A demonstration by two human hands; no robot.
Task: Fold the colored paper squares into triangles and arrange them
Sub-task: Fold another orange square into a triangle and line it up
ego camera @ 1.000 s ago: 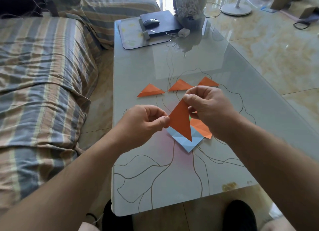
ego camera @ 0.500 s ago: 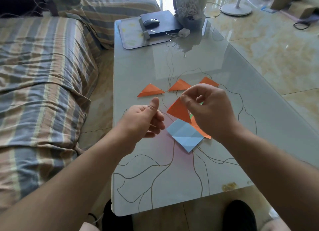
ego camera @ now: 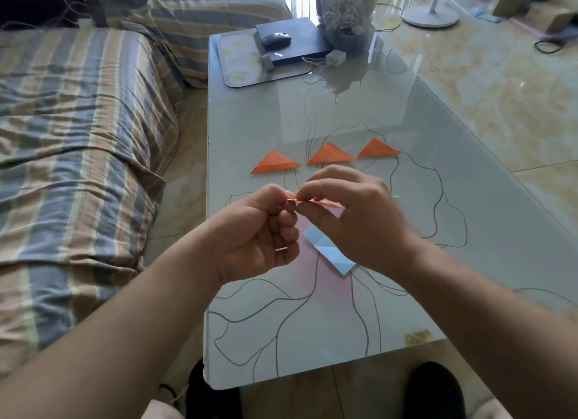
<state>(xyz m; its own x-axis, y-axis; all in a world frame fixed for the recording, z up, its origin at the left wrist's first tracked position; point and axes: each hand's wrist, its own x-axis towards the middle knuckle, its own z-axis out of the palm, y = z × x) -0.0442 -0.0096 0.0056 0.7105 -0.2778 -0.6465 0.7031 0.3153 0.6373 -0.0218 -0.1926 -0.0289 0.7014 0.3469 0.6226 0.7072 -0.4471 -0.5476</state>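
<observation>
pinching orange paper (ego camera: 319, 202) between both hands

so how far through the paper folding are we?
Done: three orange triangles lie in a row. In hand: left hand and right hand pinch a fourth orange paper edge-on. Left: the blue paper and whatever lies under the right hand.

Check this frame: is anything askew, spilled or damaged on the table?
Little stands out. A yellowish-brown stain marks the table near its front right edge. The three orange triangles lie in a tidy row; the blue paper is creased, not torn.
</observation>
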